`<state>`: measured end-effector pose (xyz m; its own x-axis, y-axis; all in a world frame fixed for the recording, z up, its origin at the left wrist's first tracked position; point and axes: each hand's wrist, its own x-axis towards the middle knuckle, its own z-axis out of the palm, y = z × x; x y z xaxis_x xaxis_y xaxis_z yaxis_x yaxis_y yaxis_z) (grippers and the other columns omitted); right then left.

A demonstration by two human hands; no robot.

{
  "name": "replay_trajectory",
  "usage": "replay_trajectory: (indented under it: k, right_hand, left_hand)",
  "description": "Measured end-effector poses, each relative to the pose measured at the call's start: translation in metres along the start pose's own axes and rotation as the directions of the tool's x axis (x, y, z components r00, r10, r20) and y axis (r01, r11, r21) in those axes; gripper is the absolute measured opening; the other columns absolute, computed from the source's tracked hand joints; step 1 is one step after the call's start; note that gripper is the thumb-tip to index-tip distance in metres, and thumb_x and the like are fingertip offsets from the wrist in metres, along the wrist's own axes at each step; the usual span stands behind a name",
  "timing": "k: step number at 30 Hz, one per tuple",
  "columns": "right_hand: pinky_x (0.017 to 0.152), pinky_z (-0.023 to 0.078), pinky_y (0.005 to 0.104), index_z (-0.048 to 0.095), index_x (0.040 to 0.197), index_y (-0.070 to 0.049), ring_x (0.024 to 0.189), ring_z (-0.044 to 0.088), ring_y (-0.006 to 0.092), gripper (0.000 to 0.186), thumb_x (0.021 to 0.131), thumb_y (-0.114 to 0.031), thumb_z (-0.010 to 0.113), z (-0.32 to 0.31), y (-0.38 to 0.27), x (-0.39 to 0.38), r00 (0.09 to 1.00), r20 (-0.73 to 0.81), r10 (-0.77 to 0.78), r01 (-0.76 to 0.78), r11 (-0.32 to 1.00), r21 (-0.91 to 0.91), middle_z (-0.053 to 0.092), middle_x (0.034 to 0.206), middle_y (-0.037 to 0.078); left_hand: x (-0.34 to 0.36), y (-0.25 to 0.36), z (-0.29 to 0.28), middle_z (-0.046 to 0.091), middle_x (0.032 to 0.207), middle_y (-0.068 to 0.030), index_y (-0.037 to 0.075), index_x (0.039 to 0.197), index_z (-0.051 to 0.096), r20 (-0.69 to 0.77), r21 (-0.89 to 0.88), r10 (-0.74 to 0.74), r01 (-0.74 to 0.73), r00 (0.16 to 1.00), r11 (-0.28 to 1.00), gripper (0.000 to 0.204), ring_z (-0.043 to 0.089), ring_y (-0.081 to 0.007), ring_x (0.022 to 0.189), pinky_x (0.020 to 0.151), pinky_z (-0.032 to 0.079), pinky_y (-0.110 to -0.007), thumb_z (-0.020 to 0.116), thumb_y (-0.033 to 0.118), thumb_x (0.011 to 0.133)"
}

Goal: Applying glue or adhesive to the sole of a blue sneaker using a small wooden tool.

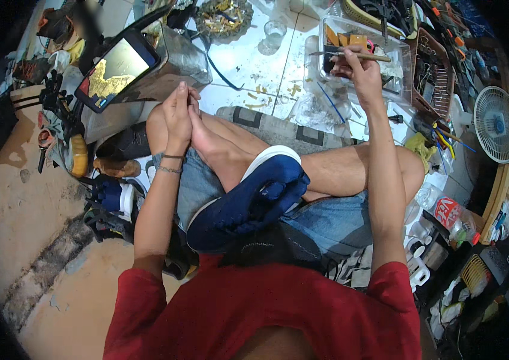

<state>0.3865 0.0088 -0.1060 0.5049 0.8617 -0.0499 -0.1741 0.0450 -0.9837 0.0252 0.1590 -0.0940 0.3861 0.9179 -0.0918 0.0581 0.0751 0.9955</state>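
Observation:
My right hand (359, 75) is closed on a slim tool (380, 58) with a wooden handle and thin metal tip, held level over a clear plastic box (407, 90). Tan blocks (357, 41) and other small items lie in that box. Against my bare foot (205, 141) rests my left hand (178, 117), its fingers mostly stretched; I see nothing held in it, though the far fingertips are partly hidden. A navy shoe (245, 201) with a white sole lies tilted across my lap, between my forearms and touching neither hand.
A phone (116, 75) leans at upper left beside a metal box. An ashtray (224, 17) and a glass (273, 36) stand on the white tiles among tan scraps (258, 99). Rightward are a brown basket (434, 72), a fan (498, 123) and a plastic bottle (449, 213).

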Motion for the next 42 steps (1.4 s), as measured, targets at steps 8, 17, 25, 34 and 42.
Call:
replay_trajectory:
  k: [8, 17, 25, 34, 42]
  right_hand:
    - [0.066, 0.053, 0.0271, 0.060, 0.101, 0.004, 0.077, 0.069, 0.0152, 0.025, 0.099, -0.021, 0.060, 0.050, -0.011, 0.063, 0.957, 0.043, -0.287, 0.288, 0.916, -0.279, 0.070, 0.085, 0.012]
    - [0.081, 0.046, 0.0428, 0.063, 0.093, -0.004, 0.099, 0.060, 0.0286, 0.035, 0.087, -0.038, 0.068, 0.078, 0.020, 0.108, 0.870, 0.421, -0.256, 0.472, 0.193, -0.860, 0.062, 0.097, 0.010]
    - [0.086, 0.041, 0.0411, 0.064, 0.102, -0.007, 0.106, 0.056, 0.0222, 0.032, 0.089, -0.036, 0.066, 0.088, 0.011, 0.105, 0.904, 0.428, 0.000, 0.419, 0.203, -0.885, 0.059, 0.103, 0.005]
    - [0.071, 0.049, 0.0308, 0.065, 0.105, 0.001, 0.078, 0.064, 0.0178, 0.027, 0.096, -0.025, 0.064, 0.070, -0.004, 0.111, 0.977, 0.147, -0.155, 0.212, 0.767, -0.606, 0.068, 0.093, 0.011]
    - [0.072, 0.047, 0.0272, 0.063, 0.109, 0.002, 0.083, 0.058, 0.0111, 0.029, 0.099, -0.026, 0.062, 0.068, -0.028, 0.104, 0.974, 0.043, -0.221, 0.225, 0.950, -0.218, 0.066, 0.093, 0.006]
  left_hand:
    - [0.002, -0.007, -0.001, 0.051, 0.062, -0.0027, 0.000, 0.065, 0.054, -0.052, 0.199, 0.049, -0.038, 0.997, 0.979, 0.051, 0.044, -0.0106, 0.060, 0.056, 0.035, -0.027, 0.042, 0.031, 0.104]
    - [-0.003, -0.003, 0.009, 0.049, 0.062, -0.0047, 0.001, 0.067, 0.047, -0.077, 0.234, 0.033, -0.014, 0.997, 0.972, 0.046, 0.044, -0.0121, 0.058, 0.055, 0.038, -0.028, 0.039, 0.027, 0.104]
    - [0.007, -0.010, 0.003, 0.046, 0.062, -0.0015, 0.002, 0.068, 0.048, -0.005, 0.097, -0.107, 0.107, 0.994, 0.990, 0.043, 0.041, -0.0097, 0.057, 0.054, 0.035, -0.025, 0.041, 0.025, 0.104]
    - [0.006, -0.014, 0.003, 0.046, 0.062, -0.0015, 0.001, 0.069, 0.050, -0.023, 0.129, -0.164, 0.166, 0.986, 0.978, 0.043, 0.042, -0.0095, 0.058, 0.054, 0.035, -0.026, 0.043, 0.026, 0.103]
    - [0.006, -0.025, -0.005, 0.049, 0.066, -0.0016, 0.001, 0.071, 0.051, -0.017, 0.055, -0.138, 0.139, 0.990, 0.989, 0.036, 0.043, -0.0092, 0.061, 0.055, 0.035, -0.026, 0.048, 0.021, 0.102]
